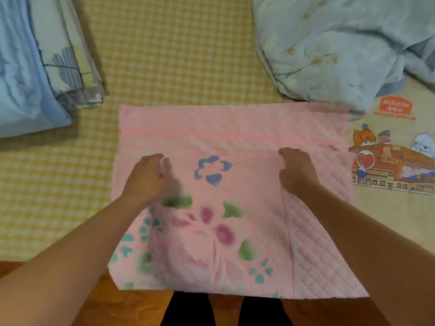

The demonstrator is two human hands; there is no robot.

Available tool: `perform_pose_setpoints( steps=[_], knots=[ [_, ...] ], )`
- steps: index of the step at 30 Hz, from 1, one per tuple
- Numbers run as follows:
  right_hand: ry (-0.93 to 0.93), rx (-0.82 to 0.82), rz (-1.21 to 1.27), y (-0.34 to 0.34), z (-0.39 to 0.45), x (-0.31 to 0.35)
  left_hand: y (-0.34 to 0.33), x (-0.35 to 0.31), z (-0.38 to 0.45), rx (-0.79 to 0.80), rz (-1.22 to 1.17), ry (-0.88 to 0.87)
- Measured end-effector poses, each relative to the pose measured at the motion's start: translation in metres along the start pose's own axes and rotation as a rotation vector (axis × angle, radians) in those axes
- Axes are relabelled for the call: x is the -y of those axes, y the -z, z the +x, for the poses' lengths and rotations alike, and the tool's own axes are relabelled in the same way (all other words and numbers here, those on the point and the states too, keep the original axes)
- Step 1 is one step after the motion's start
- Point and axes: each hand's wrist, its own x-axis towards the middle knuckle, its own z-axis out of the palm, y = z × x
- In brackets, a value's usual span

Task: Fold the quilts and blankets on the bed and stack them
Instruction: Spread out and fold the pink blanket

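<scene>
Hands on a folded pink blanket at the bed's near edge.

Folded quilts [47, 67] lie stacked at the far left on the yellow checked bed [176, 55]. Beside them, in the middle, the pink blanket [235, 128] lies folded, its near edge overhanging the bed above the wooden floor [122, 307]. The left hand [146, 177] rests on its flowered top layer, fingers curled at the fold edge, blurred, so whether they pinch cloth I cannot tell. The right hand [296, 170] grips the same fold edge, fingers curled down into it. Farther right, a crumpled pale blue quilt [341, 43] lies unfolded above a cartoon-printed blanket [395, 161].
</scene>
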Motion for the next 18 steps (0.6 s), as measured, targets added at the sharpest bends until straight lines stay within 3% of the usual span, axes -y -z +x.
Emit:
perform_pose_setpoints(
  steps=[2, 4, 9, 11, 13, 16, 18],
  knots=[
    [0.13, 0.045, -0.218, 0.001, 0.035, -0.004, 0.004, -0.004, 0.036, 0.074, 0.28, -0.11],
    [0.137, 0.14, -0.408, 0.007, 0.052, -0.02, 0.005, -0.004, 0.056, 0.103, 0.516, -0.146],
    [0.069, 0.16, -0.589, 0.036, 0.044, -0.072, 0.017, 0.008, 0.053, 0.271, 0.769, -0.014],
    [0.003, 0.015, -0.503, 0.053, 0.039, -0.078, 0.024, 0.01, 0.041, 0.183, 0.728, 0.007],
    [-0.04, -0.161, -0.321, 0.074, 0.038, -0.076, 0.039, 0.003, 0.037, -0.033, 0.611, -0.033],
    [0.02, -0.36, -0.365, 0.105, 0.06, -0.066, 0.064, -0.02, 0.054, -0.306, 0.526, -0.099],
    [0.032, -0.331, -0.437, 0.12, 0.092, -0.053, 0.077, -0.028, 0.087, -0.246, 0.492, -0.032]
  ],
)
